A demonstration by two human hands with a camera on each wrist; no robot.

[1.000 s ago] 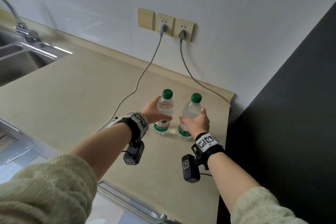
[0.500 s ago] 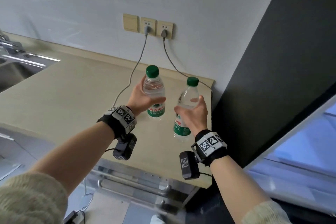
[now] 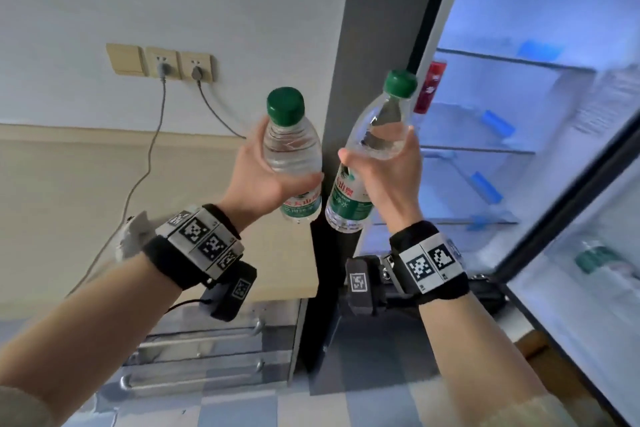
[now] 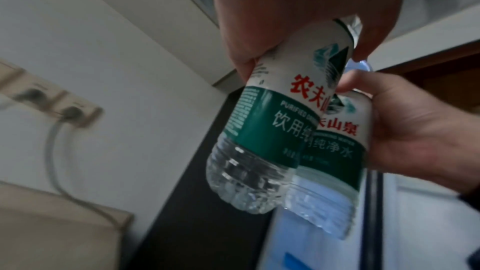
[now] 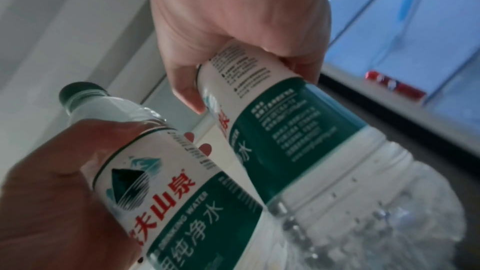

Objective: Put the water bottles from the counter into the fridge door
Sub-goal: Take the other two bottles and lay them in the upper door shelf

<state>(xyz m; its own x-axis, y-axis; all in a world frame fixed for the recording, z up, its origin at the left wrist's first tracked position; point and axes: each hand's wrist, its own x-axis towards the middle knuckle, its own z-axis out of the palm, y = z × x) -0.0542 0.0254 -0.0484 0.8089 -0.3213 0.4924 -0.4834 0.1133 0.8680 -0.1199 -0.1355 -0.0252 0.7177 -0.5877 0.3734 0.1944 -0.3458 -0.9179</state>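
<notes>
Both water bottles are up in the air, one per hand. The left hand (image 3: 258,180) has its fingers and thumb wrapped round the left water bottle (image 3: 292,149), gripping it around the middle just above the label, bottle pretty much upright with its green cap at 12 o'clock from the hand. The right hand (image 3: 384,170) is curled round the right water bottle (image 3: 375,135) at its upper body, and that one leans, cap tipped toward 1 o'clock and base swinging down toward 7 o'clock.

The two bottles sit right beside each other; in the left wrist view the labels overlap, though I can't tell if they actually touch. Both have white and green labels with red characters, clear water inside.

The desk (image 3: 104,191) is down at 8 o'clock from the hands, beige, with a grey cable (image 3: 152,135) trailing across it from the wall sockets (image 3: 178,62). The open fridge (image 3: 502,114) glows blue at 3 o'clock, glass shelves visible. The fridge door (image 3: 588,288) stands open at 4 o'clock from the right hand, with something green and white sitting in it, too blurred to name.
</notes>
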